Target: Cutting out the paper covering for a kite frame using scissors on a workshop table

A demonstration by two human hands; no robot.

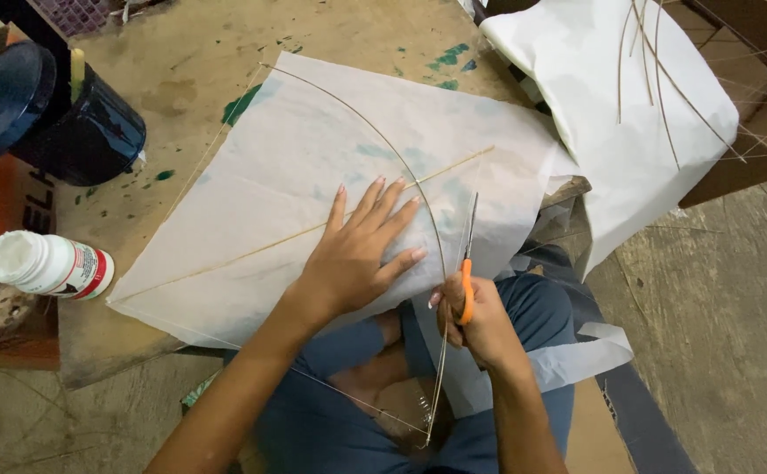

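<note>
- right hand point(482, 323) nearest the camera, fingers curled through orange-handled scissors point(468, 263); blades point away from the fingertips, along the edge of the thin white paper point(313, 175)
- left hand point(359, 254) flat just beyond, palm down, fingers point(375, 200) spread, pressing the paper onto the board point(182, 61) beside the bowed stick point(419, 189)
- paper looks light, flimsy, likely tears easily; best pinned flat near the cut, not pinched
- thin straight stick point(252, 250) runs under the left fingers; probably stiff but snappable
- well left of the fingers: white bottle point(48, 263), dark blue pot point(85, 132)
</note>
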